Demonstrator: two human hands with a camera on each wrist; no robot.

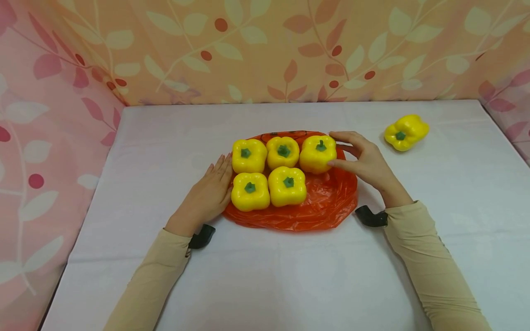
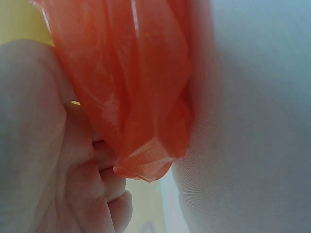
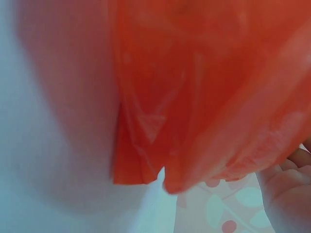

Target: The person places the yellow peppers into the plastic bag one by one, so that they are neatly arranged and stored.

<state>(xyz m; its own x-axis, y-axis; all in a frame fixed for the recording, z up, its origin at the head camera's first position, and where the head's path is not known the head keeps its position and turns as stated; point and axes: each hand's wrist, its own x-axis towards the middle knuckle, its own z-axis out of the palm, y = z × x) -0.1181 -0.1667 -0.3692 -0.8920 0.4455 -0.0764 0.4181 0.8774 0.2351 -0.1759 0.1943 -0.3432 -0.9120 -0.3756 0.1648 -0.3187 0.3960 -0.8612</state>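
Several yellow bell peppers with green stems stand in two rows on a crumpled red plastic bag [image 1: 327, 193] in the head view. My right hand [image 1: 364, 158] holds the back-right bell pepper [image 1: 318, 158], thumb at its front and fingers at its far side. Along the left side of the group lies my left hand [image 1: 209, 191], fingers straight, beside the back-left bell pepper [image 1: 249, 162] and the front-left bell pepper [image 1: 250, 196]. In the left wrist view the bag [image 2: 126, 87] bulges next to the palm. The bag [image 3: 194, 97] fills most of the right wrist view, with little of the hand showing.
Apart from the group, a bell pepper [image 1: 407, 132] lies on its side at the back right of the white-covered table [image 1: 285, 276]. Patterned curtains [image 1: 265, 50] border the back and sides. A dark wrist-worn piece [image 1: 371, 217] juts from each sleeve.
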